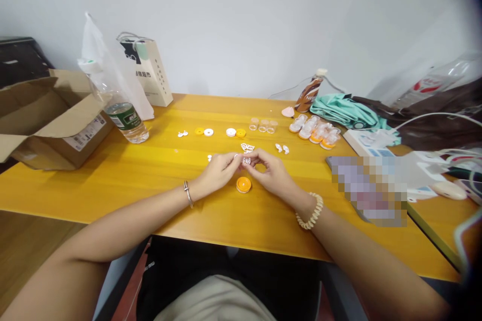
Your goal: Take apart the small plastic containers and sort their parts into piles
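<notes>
Between my fingertips is a small white openwork plastic piece (246,160). My left hand (222,170) pinches it from the left, and my right hand (269,170) grips its right side with thumb and finger. Just below the hands an orange round cup-like part (243,185) sits on the table. Right behind the fingers lies a white cut-out piece (247,147). Two small white pieces (282,149) rest to the right of it. Farther back are a white ring (231,132) and an orange ring (240,133), side by side.
Clear round caps (263,125) and assembled clear-and-orange pieces (315,130) stand at the back. On the left are a cardboard box (75,130), a water bottle (126,118) and a paper bag (158,72). A phone (365,190), coffee bottle (309,91) and folded green umbrella (339,109) occupy the right.
</notes>
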Action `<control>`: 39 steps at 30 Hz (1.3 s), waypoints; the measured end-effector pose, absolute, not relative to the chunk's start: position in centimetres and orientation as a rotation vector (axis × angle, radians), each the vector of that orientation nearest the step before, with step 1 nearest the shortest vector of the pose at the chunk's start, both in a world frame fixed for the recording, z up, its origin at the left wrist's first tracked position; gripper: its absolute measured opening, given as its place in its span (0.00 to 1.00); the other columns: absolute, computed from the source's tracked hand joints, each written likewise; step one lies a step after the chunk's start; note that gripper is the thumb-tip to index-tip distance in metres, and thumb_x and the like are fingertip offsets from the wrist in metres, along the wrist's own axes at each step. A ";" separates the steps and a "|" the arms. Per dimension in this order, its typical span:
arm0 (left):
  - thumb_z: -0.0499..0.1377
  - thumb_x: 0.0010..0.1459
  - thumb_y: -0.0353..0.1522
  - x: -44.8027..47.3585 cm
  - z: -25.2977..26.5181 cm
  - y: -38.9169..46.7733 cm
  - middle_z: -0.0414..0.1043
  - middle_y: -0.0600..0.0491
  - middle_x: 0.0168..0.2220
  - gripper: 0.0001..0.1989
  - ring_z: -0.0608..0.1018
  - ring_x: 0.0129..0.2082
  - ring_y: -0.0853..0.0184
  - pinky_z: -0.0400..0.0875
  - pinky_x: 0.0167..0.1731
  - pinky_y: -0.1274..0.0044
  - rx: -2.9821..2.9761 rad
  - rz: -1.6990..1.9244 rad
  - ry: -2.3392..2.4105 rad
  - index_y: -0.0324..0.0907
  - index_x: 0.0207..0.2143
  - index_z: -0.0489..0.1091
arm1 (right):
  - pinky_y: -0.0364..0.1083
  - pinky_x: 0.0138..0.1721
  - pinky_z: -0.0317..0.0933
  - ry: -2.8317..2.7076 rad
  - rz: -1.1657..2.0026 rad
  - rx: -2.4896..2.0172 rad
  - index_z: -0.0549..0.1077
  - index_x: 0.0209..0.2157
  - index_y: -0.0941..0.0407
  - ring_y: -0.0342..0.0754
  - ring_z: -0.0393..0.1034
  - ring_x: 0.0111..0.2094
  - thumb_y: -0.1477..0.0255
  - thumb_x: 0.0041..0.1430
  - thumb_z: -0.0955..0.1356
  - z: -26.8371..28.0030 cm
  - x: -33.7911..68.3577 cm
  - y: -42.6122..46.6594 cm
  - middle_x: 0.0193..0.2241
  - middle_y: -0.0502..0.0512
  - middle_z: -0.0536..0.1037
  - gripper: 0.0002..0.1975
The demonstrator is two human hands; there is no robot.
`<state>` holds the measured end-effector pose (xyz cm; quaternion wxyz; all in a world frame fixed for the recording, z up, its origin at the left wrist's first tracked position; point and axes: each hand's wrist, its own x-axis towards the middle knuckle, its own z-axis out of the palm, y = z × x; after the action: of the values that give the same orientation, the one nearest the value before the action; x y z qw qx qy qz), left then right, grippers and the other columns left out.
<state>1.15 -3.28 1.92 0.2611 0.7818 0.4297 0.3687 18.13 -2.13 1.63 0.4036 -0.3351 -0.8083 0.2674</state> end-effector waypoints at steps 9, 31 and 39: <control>0.39 0.63 0.38 1.1 1.8 -2.9 0.72 0.53 0.27 0.22 0.73 0.27 0.71 0.64 0.29 0.80 2.199 0.951 1.253 0.38 0.30 0.69 | 0.44 0.33 0.65 -2.059 0.566 -0.884 0.70 0.37 0.57 0.43 0.69 0.30 0.73 0.55 0.64 1.6 18.3 -1.9 0.30 0.53 0.75 0.08; 0.43 0.62 0.36 -0.1 2.5 -2.5 0.64 0.55 0.20 0.18 0.65 0.20 0.72 0.52 0.22 0.79 2.625 0.891 1.495 0.39 0.24 0.64 | 0.49 0.36 0.65 -2.015 0.272 -1.234 0.75 0.30 0.56 0.49 0.71 0.32 0.73 0.52 0.66 -0.2 21.4 2.7 0.30 0.56 0.78 0.06; 0.44 0.62 0.37 -0.1 2.4 -2.5 0.64 0.55 0.20 0.18 0.64 0.20 0.73 0.53 0.23 0.79 2.602 0.868 1.482 0.39 0.24 0.64 | 0.46 0.33 0.63 -2.109 0.353 -1.254 0.74 0.30 0.58 0.46 0.69 0.30 0.73 0.52 0.66 -0.4 21.3 2.9 0.28 0.56 0.76 0.05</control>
<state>-0.11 -2.54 2.35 0.0120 0.8345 0.4754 0.2785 21.31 2.91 -0.41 0.3252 -0.4785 -0.8045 0.1348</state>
